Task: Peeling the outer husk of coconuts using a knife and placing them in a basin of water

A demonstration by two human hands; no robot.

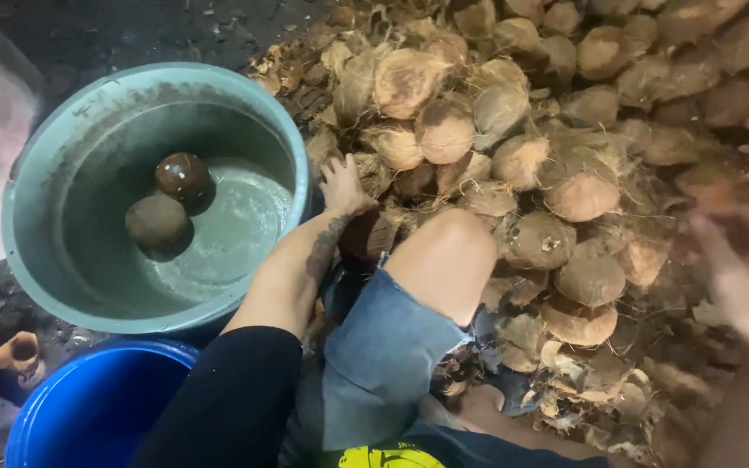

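Coconuts in a big brown husky pile (522, 156) fill the floor. The left hand (342, 186) rests flat on the pile, grip released, holding nothing. The right hand (743, 269) is blurry, so I cannot tell its grip. Two round dark peeled coconuts (171, 204) sit in the grey-green round tub (23, 217) with water. Picking looks like the step; next needs a firm hold on one nut.

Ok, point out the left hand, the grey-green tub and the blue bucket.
left hand (342, 186), head view, on the back of the hand.
grey-green tub (298, 165), head view, on its right rim.
blue bucket (97, 407), head view, on its inner wall.
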